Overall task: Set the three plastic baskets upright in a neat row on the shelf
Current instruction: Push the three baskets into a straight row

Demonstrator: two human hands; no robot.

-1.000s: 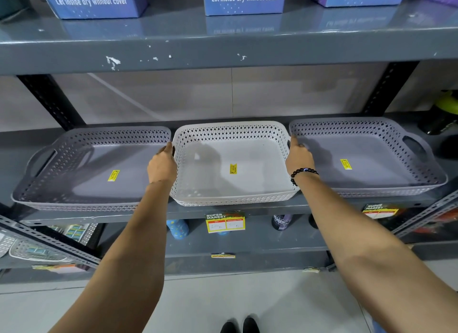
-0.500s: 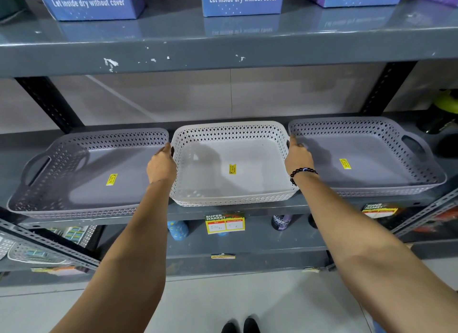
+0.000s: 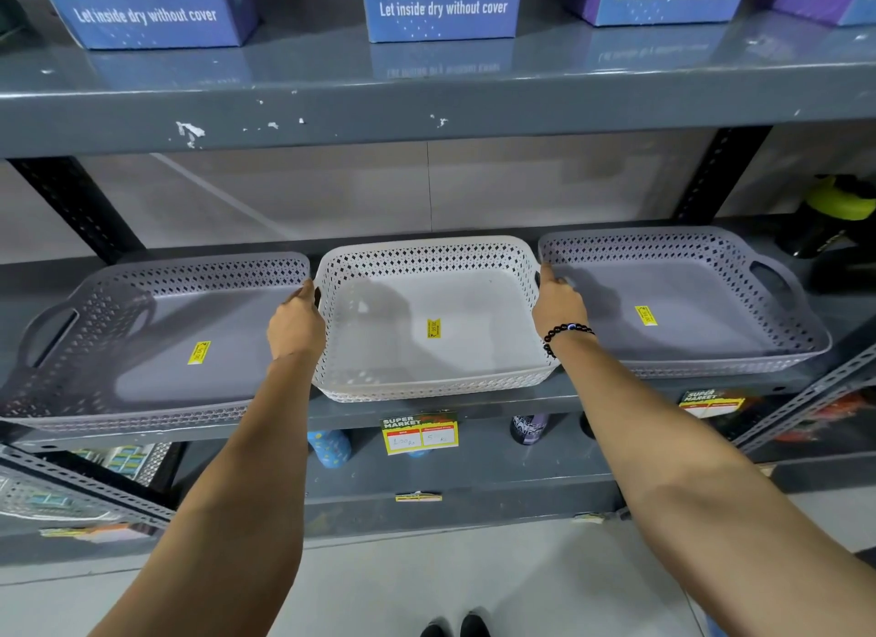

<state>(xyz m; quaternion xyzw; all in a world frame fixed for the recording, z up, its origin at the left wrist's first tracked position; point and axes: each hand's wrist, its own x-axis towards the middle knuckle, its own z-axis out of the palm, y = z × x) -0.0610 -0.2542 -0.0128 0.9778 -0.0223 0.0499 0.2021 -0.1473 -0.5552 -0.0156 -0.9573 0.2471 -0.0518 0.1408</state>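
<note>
Both my left hand (image 3: 296, 326) and right hand (image 3: 559, 304) are closed on the white basket (image 3: 429, 352) sides, mid-shelf (image 3: 474, 411) between grey baskets (image 3: 156, 352). I'd square it level, front edges flush, then let go.

The left grey basket (image 3: 156, 342) now sits a little further left and nearer the shelf's (image 3: 474, 411) front edge than a second ago, with its front left corner dipped lower. A slightly wider gap has opened between it and the white basket (image 3: 426, 323), where my left hand (image 3: 295, 326) rests.
</note>
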